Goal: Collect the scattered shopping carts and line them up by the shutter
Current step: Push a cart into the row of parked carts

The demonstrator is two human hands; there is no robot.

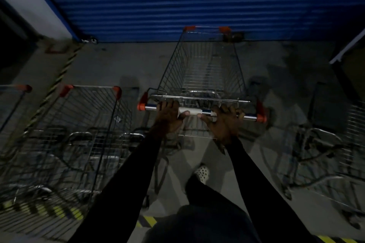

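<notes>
A wire shopping cart (203,69) with orange corner caps stands straight ahead, its nose close to the blue roller shutter (177,2). My left hand (169,114) and my right hand (225,119) both grip its chrome handle bar (250,117), fingers curled over the top and thumbs pointing inward. To the left, another wire cart (83,124) stands beside it, and a further one (11,96) shows at the far left edge. On the right a cart (335,154) is partly cut off by the frame.
The scene is dim. A white pillar (29,0) with a blue edge stands at the back left. Yellow-black hazard tape (59,77) runs along the concrete floor on the left and along the bottom. My foot in a light shoe (202,171) is behind the cart.
</notes>
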